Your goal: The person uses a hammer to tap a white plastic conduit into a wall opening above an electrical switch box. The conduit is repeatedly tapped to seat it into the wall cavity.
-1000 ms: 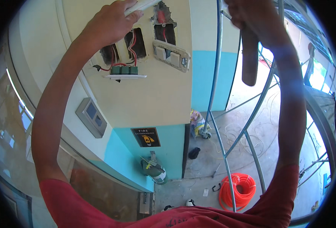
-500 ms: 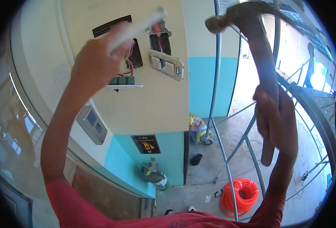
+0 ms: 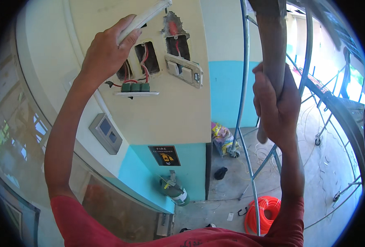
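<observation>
My left hand (image 3: 104,53) is closed around a long whitish bar (image 3: 147,18), chisel-like in shape, that slants up to the right in front of the wall. Its far tip sits at the upper edge of the view, above a chipped cavity (image 3: 173,28) with red conduit in it; contact with the wall cannot be made out. My right hand (image 3: 280,109) grips the wooden handle of a hammer (image 3: 273,45), raised at the right. The hammer head is mostly cut off by the upper edge. Below the cavity, a white switch plate (image 3: 184,72) hangs tilted from an open wall box.
A second switch plate (image 3: 137,94) with green modules hangs on red and white wires. Lower down are a wall-mounted grey panel (image 3: 105,132) and a fire extinguisher (image 3: 175,192). Metal scaffolding (image 3: 245,82) stands close at the right, with an orange hose coil (image 3: 260,214) on the floor.
My right hand has moved left and upward, carrying the hammer's head toward the upper edge. The bar in my left hand has shifted up a little. The view has moved slightly.
</observation>
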The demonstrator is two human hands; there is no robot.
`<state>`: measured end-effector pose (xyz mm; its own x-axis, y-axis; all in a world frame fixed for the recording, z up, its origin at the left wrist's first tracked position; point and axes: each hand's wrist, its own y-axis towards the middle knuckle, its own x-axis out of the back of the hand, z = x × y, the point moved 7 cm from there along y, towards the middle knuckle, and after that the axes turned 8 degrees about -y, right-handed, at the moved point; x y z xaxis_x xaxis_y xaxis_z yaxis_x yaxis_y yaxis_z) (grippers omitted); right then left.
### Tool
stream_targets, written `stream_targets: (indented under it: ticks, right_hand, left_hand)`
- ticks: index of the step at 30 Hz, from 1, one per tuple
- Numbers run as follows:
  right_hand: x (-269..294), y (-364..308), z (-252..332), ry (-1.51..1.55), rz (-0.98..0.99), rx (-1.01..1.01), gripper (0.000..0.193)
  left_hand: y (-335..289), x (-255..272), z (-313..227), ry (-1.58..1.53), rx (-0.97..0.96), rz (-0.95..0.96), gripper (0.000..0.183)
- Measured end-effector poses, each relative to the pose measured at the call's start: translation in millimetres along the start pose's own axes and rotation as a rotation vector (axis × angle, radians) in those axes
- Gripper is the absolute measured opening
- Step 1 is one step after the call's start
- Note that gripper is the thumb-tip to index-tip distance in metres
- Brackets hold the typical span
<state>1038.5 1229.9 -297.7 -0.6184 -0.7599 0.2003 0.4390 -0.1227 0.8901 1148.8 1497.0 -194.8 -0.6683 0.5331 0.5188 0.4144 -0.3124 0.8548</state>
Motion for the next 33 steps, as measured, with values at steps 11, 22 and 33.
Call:
stream_targets:
  ticks: [11,22,33]
  right_hand:
    - [-19.9,51.5,55.1,-0.147,-0.153,0.437,0.035]
    - [-30.9,48.2,83.0,-0.223,-0.068,0.244,0.026]
    - [-53.9,45.7,57.1,-0.606,0.137,0.073,0.035]
  left_hand:
    - [-7.8,-6.1,11.2,-0.003,-0.063,-0.024,0.041]
    - [-9.0,-18.2,35.1,0.078,-0.193,-0.096,0.043]
    - [-0.2,-29.7,52.4,0.017,-0.264,-0.066,0.046]
